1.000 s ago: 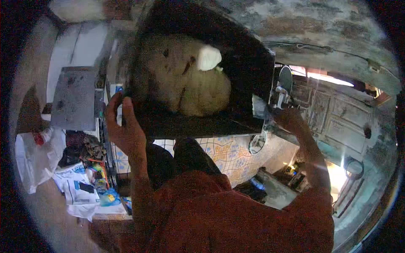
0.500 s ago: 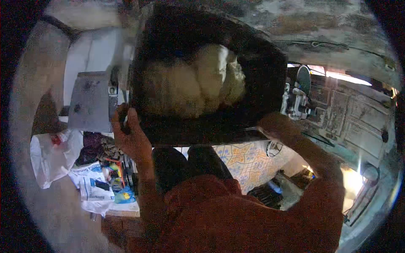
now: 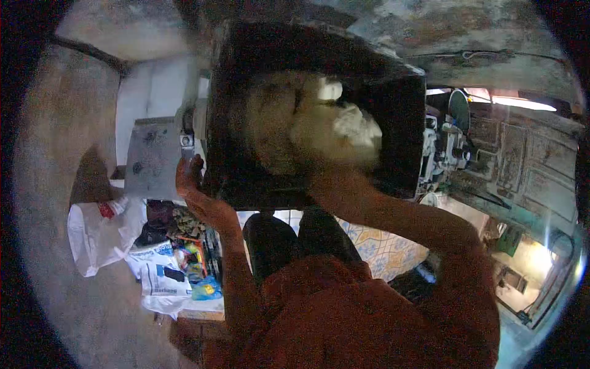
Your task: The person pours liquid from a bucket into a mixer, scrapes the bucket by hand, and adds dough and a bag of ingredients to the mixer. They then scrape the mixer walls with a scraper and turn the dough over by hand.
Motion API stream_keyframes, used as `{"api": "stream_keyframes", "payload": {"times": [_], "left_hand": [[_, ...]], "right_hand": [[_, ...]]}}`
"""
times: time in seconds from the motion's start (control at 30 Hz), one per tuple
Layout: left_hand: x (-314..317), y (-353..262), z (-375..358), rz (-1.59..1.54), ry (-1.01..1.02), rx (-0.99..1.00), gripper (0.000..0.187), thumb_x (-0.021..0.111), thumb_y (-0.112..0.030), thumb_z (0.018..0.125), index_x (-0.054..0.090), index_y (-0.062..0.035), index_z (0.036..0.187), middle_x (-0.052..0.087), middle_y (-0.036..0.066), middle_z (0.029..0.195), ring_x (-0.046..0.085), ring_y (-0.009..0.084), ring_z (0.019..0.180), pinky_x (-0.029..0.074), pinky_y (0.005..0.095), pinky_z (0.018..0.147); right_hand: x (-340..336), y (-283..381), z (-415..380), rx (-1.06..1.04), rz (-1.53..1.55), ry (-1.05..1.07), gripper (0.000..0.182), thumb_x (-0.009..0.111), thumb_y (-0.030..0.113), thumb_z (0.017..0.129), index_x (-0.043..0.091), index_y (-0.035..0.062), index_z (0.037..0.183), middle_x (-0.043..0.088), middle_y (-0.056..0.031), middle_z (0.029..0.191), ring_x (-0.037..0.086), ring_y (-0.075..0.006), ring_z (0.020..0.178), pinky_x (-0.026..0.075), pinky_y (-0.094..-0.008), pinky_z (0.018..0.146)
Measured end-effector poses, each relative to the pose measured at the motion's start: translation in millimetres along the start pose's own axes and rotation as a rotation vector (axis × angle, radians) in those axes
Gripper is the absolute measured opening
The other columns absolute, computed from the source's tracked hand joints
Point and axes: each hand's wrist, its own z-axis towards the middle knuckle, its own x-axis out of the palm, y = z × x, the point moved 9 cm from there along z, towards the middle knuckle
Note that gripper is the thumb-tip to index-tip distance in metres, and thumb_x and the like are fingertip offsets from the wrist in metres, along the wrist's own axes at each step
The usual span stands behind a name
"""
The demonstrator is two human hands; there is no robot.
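A deep dark open box (image 3: pixel 264 200) is in front of me, above my knees. In it lies a big pale, lumpy mass (image 3: pixel 270 123) like dough, blurred, with whiter patches at its right end. My right hand (image 3: pixel 332 178) reaches over the front rim to the mass's lower edge; its fingers are smeared by motion. At the box's left wall, my left hand (image 3: pixel 195 190) has its fingers curled up at a small dark knob below a metal fitting (image 3: pixel 187 140). What that hand grips I cannot tell.
A grey panel (image 3: pixel 150 157) stands left of the box. Below it are a white plastic bag (image 3: pixel 101 237), a printed white bag (image 3: pixel 163 277) and a dark phone (image 3: pixel 174 274) on it. Machine parts (image 3: pixel 442 147) stand at the right, before a worn panelled door (image 3: pixel 522 166).
My right hand has moved from the box's right front corner in to the pale mass. The mass has shifted and turned. My left hand stays at the left wall.
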Motion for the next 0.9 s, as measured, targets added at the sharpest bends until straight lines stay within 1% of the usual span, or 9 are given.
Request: {"api": "stream_keyframes", "payload": {"times": [0.1, 0.17, 0.27, 0.47, 0.5, 0.57, 0.6, 0.7, 0.9], "left_hand": [[2.2, -1.6, 4.6, -0.072, 0.014, -0.076, 0.077, 0.020, -0.066, 0.094, 0.038, -0.0056, 0.138, 0.051, 0.020, 0.129, 0.049, 0.0309, 0.120, 0.038, 0.0457, 0.102], [1.2, -1.6, 3.7, -0.169, 0.043, -0.107, 0.078, 0.018, -0.068, 0.093, 0.036, -0.0083, 0.141, 0.047, 0.019, 0.135, 0.044, 0.0302, 0.125, 0.036, 0.0460, 0.104], [-11.5, 31.8, 14.0, -0.212, 0.050, -0.129, 0.080, 0.017, -0.069, 0.092, 0.031, -0.0097, 0.144, 0.045, 0.015, 0.138, 0.041, 0.0296, 0.128, 0.032, 0.0467, 0.106], [-2.5, 22.4, 10.9, -0.202, 0.080, -0.188, 0.077, 0.020, -0.067, 0.094, 0.030, -0.0093, 0.144, 0.042, 0.016, 0.140, 0.041, 0.0288, 0.127, 0.034, 0.0457, 0.105], [-7.7, 23.7, 14.2, -0.168, 0.085, -0.167, 0.077, 0.022, -0.067, 0.094, 0.031, -0.0084, 0.143, 0.042, 0.016, 0.140, 0.042, 0.0288, 0.127, 0.035, 0.0454, 0.104], [-7.5, 31.3, 12.8, -0.113, 0.114, -0.139, 0.076, 0.027, -0.066, 0.094, 0.033, -0.0064, 0.141, 0.042, 0.016, 0.139, 0.042, 0.0288, 0.125, 0.037, 0.0449, 0.102], [-5.3, 20.0, 9.3, -0.119, 0.103, -0.106, 0.074, 0.027, -0.063, 0.095, 0.033, -0.0056, 0.141, 0.044, 0.017, 0.136, 0.044, 0.0285, 0.124, 0.037, 0.0448, 0.102], [-7.2, 25.8, 11.9, -0.079, 0.107, -0.059, 0.070, 0.026, -0.060, 0.097, 0.034, -0.0050, 0.141, 0.046, 0.018, 0.134, 0.045, 0.0282, 0.122, 0.038, 0.0437, 0.102], [-13.0, 24.1, 9.3, 0.019, 0.042, -0.031, 0.064, 0.027, -0.051, 0.100, 0.043, 0.0010, 0.134, 0.046, 0.020, 0.134, 0.045, 0.0300, 0.124, 0.035, 0.0418, 0.105]], "right_hand": [[59.4, -2.7, 78.5, -0.146, 0.577, -0.572, 0.019, 0.059, 0.016, 0.083, 0.069, 0.0022, 0.092, 0.067, -0.0185, 0.091, 0.068, -0.0300, 0.088, 0.057, -0.0459, 0.070], [12.2, 32.0, 72.8, -0.061, 0.020, 0.107, 0.022, 0.062, 0.018, 0.080, 0.069, 0.0017, 0.093, 0.067, -0.0193, 0.090, 0.067, -0.0297, 0.084, 0.056, -0.0478, 0.070], [-38.4, 56.7, 44.0, -0.117, -0.138, 0.006, 0.023, 0.063, 0.018, 0.080, 0.069, 0.0007, 0.093, 0.067, -0.0200, 0.090, 0.067, -0.0297, 0.084, 0.056, -0.0474, 0.069], [60.9, 5.9, 104.9, 0.191, 0.037, -0.048, 0.021, 0.060, 0.016, 0.080, 0.069, -0.0002, 0.090, 0.066, -0.0244, 0.088, 0.068, -0.0331, 0.084, 0.057, -0.0465, 0.069], [24.1, 1.0, 70.1, -0.059, 0.222, -0.158, 0.021, 0.058, 0.017, 0.082, 0.067, -0.0006, 0.089, 0.066, -0.0244, 0.086, 0.067, -0.0363, 0.082, 0.056, -0.0473, 0.069], [-19.3, -39.9, 2.2, 0.123, -0.040, 0.155, 0.021, 0.055, 0.022, 0.086, 0.067, 0.0049, 0.090, 0.067, -0.0170, 0.085, 0.068, -0.0340, 0.080, 0.056, -0.0460, 0.069], [-46.2, -52.9, -39.0, 0.178, -0.111, 0.018, 0.021, 0.056, 0.025, 0.086, 0.067, 0.0075, 0.086, 0.067, -0.0158, 0.080, 0.068, -0.0334, 0.075, 0.056, -0.0457, 0.069], [-13.3, -125.4, -129.7, 0.350, -0.279, 0.318, 0.022, 0.056, 0.027, 0.086, 0.068, 0.0095, 0.081, 0.067, -0.0135, 0.073, 0.068, -0.0314, 0.066, 0.056, -0.0461, 0.066], [52.4, -112.6, -118.5, 0.313, -0.085, 0.118, 0.015, 0.060, 0.018, 0.082, 0.070, 0.0082, 0.087, 0.066, -0.0163, 0.073, 0.068, -0.0312, 0.070, 0.056, -0.0456, 0.062]]}}
